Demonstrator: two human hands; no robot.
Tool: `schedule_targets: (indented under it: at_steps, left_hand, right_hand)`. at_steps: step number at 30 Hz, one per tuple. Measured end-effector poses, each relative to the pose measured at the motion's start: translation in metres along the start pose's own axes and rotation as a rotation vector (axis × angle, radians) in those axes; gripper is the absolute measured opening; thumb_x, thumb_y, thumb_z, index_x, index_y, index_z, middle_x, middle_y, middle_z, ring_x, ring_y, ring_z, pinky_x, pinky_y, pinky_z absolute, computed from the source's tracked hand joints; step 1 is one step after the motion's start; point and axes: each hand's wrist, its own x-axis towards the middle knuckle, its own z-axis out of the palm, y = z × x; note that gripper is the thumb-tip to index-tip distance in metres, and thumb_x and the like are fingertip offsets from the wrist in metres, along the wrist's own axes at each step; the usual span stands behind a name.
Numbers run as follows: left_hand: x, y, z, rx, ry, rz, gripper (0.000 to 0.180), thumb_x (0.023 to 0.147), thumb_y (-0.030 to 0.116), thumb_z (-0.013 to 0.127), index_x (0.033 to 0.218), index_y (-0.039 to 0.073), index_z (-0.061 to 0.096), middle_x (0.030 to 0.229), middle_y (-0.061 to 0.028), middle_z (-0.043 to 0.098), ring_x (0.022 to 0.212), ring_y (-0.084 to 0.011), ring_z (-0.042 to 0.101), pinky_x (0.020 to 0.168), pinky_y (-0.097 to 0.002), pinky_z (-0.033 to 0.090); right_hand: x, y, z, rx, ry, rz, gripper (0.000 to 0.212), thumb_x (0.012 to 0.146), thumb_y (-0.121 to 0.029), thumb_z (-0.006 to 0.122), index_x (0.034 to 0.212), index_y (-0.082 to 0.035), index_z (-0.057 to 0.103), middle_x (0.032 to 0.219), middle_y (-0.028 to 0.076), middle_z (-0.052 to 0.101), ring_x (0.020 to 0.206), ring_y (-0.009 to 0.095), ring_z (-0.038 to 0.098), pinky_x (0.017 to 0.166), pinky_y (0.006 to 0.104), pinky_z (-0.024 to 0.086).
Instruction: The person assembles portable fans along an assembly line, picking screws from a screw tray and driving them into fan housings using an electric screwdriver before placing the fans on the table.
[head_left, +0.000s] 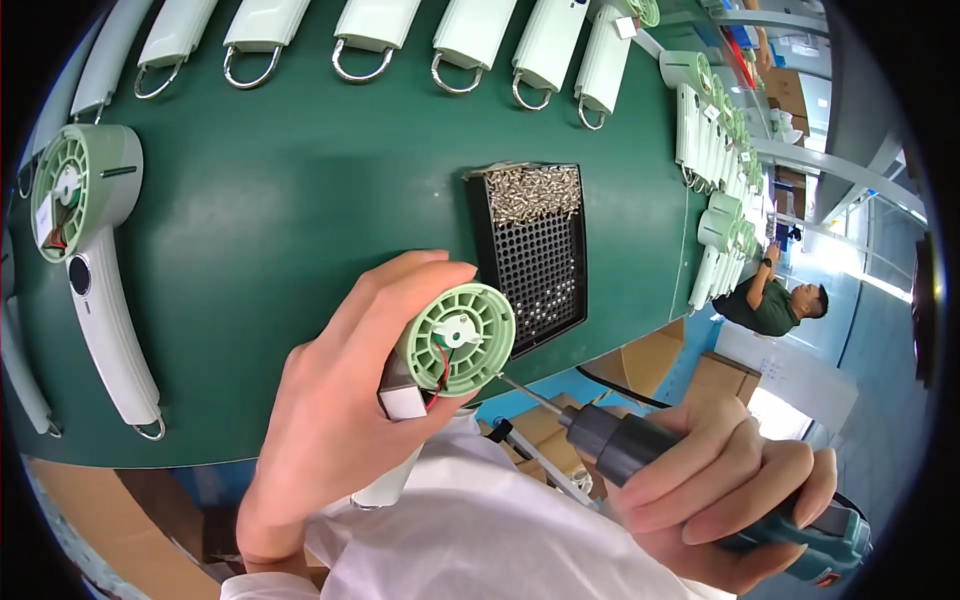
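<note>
My left hand [335,370] is closed around a handheld fan [482,372], with its round pale green head turned up toward me. Inside the ringed head sit a white hub and red and black wires. A small white block [403,402] shows by my thumb, and part of the white handle comes out below the hand. In my right hand [720,480] is a dark grey and teal electric screwdriver [625,445]. Its thin bit points up and left to the lower right rim of the fan head, with a tiny screw seemingly at the tip.
A black perforated tray [525,262] holds many small screws [530,190] on the green table [330,200]. Another fan [105,310] lies at left. White handles with metal loops [365,30] line the far edge; more fans [715,130] stand at right. A person [780,305] is beyond.
</note>
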Motion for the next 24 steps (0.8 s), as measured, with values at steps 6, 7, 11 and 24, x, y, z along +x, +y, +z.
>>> schedule_targets:
  at_steps: [6, 7, 11, 24]
  left_hand:
    - [0.001, 0.000, -0.001, 0.016, -0.004, 0.023, 0.065, 0.062, -0.002, 0.080, 0.121, 0.009, 0.056, 0.122, -0.0117, 0.058, 0.099, -0.0248, 0.063, 0.079, -0.0308, 0.053]
    - [0.002, 0.000, -0.001, 0.023, -0.017, 0.020, 0.064, 0.062, -0.001, 0.080, 0.120, 0.009, 0.056, 0.122, -0.0117, 0.058, 0.099, -0.0253, 0.063, 0.079, -0.0310, 0.053]
    - [0.001, -0.001, -0.002, 0.019, -0.014, 0.017, 0.064, 0.062, -0.001, 0.080, 0.120, 0.009, 0.056, 0.122, -0.0110, 0.058, 0.098, -0.0256, 0.063, 0.078, -0.0313, 0.054]
    - [0.001, -0.001, -0.004, 0.054, -0.029, -0.009, 0.065, 0.061, -0.001, 0.079, 0.120, 0.010, 0.055, 0.123, -0.0106, 0.057, 0.097, -0.0279, 0.063, 0.074, -0.0331, 0.056]
  right_hand:
    - [-0.003, -0.003, -0.004, -0.051, -0.272, 0.125, 0.040, 0.099, -0.032, 0.043, 0.122, 0.001, 0.037, 0.075, 0.014, 0.051, 0.048, 0.021, 0.050, 0.041, 0.0324, 0.052]
    - [-0.004, -0.001, 0.000, -0.053, -0.276, 0.129, 0.040, 0.099, -0.032, 0.043, 0.122, 0.001, 0.037, 0.075, 0.014, 0.051, 0.048, 0.021, 0.050, 0.041, 0.0324, 0.052]
    - [-0.009, 0.007, 0.004, -0.086, -0.178, 0.085, 0.032, 0.095, -0.025, 0.048, 0.110, 0.000, 0.036, 0.066, 0.012, 0.050, 0.038, 0.019, 0.048, 0.035, 0.0292, 0.048]
    - [-0.022, 0.021, 0.014, -0.194, -0.131, 0.104, 0.030, 0.092, -0.026, 0.052, 0.101, -0.002, 0.035, 0.061, 0.009, 0.051, 0.034, 0.018, 0.048, 0.030, 0.0268, 0.044]
